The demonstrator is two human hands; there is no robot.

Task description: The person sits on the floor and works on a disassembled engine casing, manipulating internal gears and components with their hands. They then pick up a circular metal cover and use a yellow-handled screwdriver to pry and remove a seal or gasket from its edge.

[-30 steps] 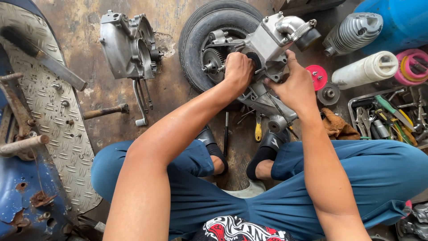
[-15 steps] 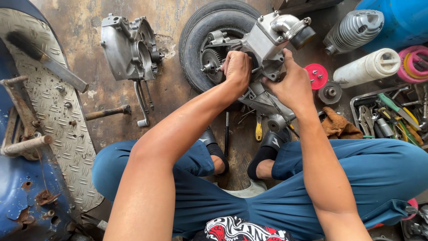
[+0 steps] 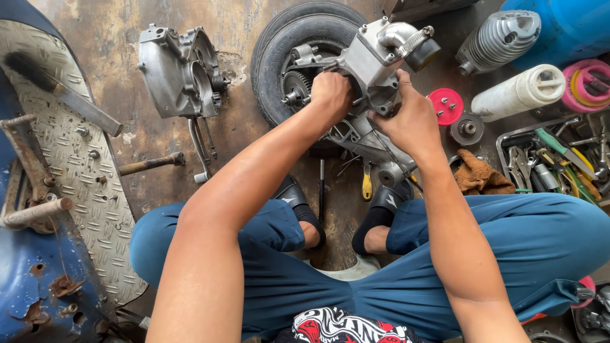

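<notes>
A small motorcycle or scooter repair workshop is shown. A stained, oil-darkened concrete floor (image 3: 241,25) is used as the work surface (no bench is in view). Engine parts are spread across it: a crankcase cover (image 3: 181,70), a finned cylinder (image 3: 499,38), a small tyre (image 3: 298,38) with an engine block (image 3: 375,63) mounted. A tray of hand tools (image 3: 559,159) and a chequer-plate scooter footboard (image 3: 57,165) are seen alongside.

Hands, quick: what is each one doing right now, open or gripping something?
Left hand: closed in a fist on the engine block.
Right hand: fingers curled around the same engine block.
</notes>
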